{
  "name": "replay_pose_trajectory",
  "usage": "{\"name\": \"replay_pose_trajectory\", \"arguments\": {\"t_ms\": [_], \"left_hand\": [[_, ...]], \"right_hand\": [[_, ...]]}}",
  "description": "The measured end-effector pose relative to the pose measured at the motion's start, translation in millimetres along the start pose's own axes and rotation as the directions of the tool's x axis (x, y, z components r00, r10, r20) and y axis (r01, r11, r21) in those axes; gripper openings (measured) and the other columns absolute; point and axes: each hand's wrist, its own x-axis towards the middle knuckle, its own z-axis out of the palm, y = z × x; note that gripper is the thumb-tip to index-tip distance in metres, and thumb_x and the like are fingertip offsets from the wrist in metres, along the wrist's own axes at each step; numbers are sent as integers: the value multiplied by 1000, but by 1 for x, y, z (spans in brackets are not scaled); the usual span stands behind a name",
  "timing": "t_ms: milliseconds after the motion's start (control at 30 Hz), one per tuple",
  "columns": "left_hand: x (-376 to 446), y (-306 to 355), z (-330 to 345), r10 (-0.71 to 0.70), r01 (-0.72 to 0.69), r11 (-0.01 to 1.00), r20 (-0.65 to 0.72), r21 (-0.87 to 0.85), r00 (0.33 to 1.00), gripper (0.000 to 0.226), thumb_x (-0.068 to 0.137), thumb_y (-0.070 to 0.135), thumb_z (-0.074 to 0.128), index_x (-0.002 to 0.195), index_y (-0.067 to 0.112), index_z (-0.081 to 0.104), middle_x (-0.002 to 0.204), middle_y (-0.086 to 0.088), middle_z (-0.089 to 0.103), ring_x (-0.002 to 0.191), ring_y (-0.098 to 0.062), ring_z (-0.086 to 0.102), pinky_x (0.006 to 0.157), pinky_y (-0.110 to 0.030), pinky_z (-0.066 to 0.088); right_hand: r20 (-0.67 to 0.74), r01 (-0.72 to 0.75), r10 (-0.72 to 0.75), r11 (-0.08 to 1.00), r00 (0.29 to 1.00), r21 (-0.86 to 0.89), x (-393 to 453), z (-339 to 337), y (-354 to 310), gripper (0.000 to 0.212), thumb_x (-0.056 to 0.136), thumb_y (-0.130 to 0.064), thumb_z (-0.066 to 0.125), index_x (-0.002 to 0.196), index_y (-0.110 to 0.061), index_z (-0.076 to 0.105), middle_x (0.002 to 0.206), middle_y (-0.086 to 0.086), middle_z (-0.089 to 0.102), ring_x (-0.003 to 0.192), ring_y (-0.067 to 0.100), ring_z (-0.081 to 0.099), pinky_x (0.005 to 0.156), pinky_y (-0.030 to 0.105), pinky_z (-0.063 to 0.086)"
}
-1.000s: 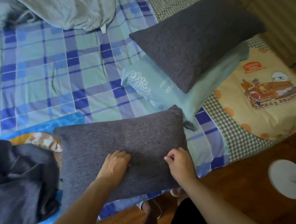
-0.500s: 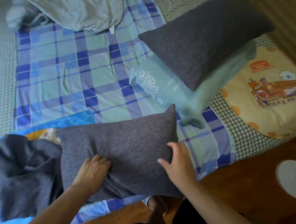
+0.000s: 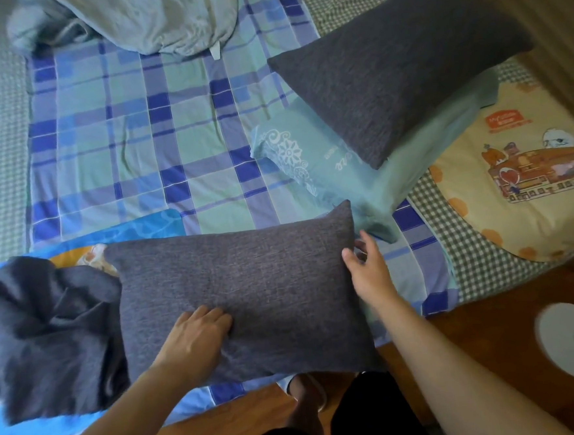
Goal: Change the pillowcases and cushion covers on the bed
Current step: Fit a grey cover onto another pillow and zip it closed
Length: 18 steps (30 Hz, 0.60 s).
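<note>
We see a grey pillow (image 3: 240,298) lying flat at the near edge of the bed (image 3: 0,162), on the blue plaid sheet (image 3: 144,142), filling its grey cover smoothly to the corners. Just left of it, touching, sits a crumpled dark grey cloth (image 3: 45,332) on a bright blue patterned fabric (image 3: 133,228). Farther right, a second grey pillow (image 3: 401,70) lies tilted on top of a teal pillow (image 3: 337,173), and beside them rests a cream cushion (image 3: 521,180) with a cartoon print.

Our left hand (image 3: 194,342) rests palm down on the near pillow's lower middle, fingers bent and pressing into the fabric, which creases under them. Our right hand (image 3: 367,269) is at the pillow's right edge, fingers loosely spread and relaxed, touching the edge without gripping it. Both forearms reach in from below.
</note>
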Motion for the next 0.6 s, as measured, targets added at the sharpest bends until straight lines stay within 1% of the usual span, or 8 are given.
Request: {"name": "replay_pose_trajectory", "arguments": {"t_ms": [67, 100, 167, 200, 267, 367, 500, 600], "left_hand": [[-5, 5, -10, 2, -2, 1000, 47, 6, 999, 38, 49, 18, 84, 73, 33, 59, 73, 15, 58, 68, -10, 59, 60, -24, 42], [-7, 9, -16, -7, 7, 1000, 84, -4, 996, 30, 60, 19, 79, 81, 33, 62, 82, 15, 61, 78, -11, 61, 67, -25, 42], [-11, 13, -26, -63, 70, 996, 118, -53, 991, 18, 85, 20, 61, 99, 31, 62, 103, 13, 61, 100, -13, 59, 81, -28, 41], [-11, 19, -37, -86, 103, 980, 101, -170, 991, 13, 91, 21, 56, 99, 29, 61, 105, 12, 59, 100, -14, 58, 80, -28, 42], [-3, 32, -62, -123, 72, 905, -95, -420, 988, 4, 95, 25, 59, 92, 27, 60, 97, 10, 56, 91, -14, 58, 75, -29, 46], [22, 53, -110, -208, -41, 836, -385, -547, 899, 9, 93, 31, 66, 90, 28, 57, 93, 11, 53, 89, -11, 52, 77, -28, 46], [39, 79, -118, -164, -50, 876, -392, -480, 905, 25, 90, 41, 67, 107, 24, 59, 105, 8, 53, 96, -13, 50, 81, -29, 47], [59, 94, -84, -163, 2, 918, -373, -396, 913, 17, 93, 28, 64, 107, 19, 61, 104, 0, 60, 97, -25, 56, 78, -39, 48]], "right_hand": [[126, -116, 92, 973, 988, 201, 9, -2, -17, 42, 103, -28, 54, 145, -23, 47, 136, -7, 55, 124, 13, 53, 100, 33, 48], [144, -127, 93, 959, 985, 253, 11, -1, -23, 32, 102, -22, 57, 134, -18, 56, 129, -3, 62, 120, 17, 59, 92, 28, 51], [133, -88, 49, 946, 990, 310, 0, 1, -36, 17, 96, -13, 66, 112, -11, 66, 110, 4, 72, 109, 22, 67, 84, 27, 54], [133, -57, 15, 946, 991, 318, -12, 2, -45, 16, 92, -10, 70, 108, -10, 67, 105, 5, 74, 105, 22, 69, 86, 30, 56], [156, 1, -55, 946, 986, 326, -39, 4, -61, 17, 86, -8, 75, 102, -7, 67, 100, 10, 75, 95, 20, 71, 89, 36, 57], [185, 54, -126, 934, 975, 352, -78, 6, -73, 21, 77, -12, 81, 91, -7, 65, 94, 18, 73, 84, 24, 69, 81, 39, 56], [52, -51, 29, 867, 998, 496, -91, 5, -78, 23, 85, -13, 77, 90, -2, 58, 83, 20, 63, 79, 28, 60, 76, 44, 51], [26, -81, 78, 858, 997, 507, -76, 13, -73, 20, 88, -15, 75, 91, -4, 59, 86, 26, 65, 82, 31, 63, 83, 48, 55]]}}
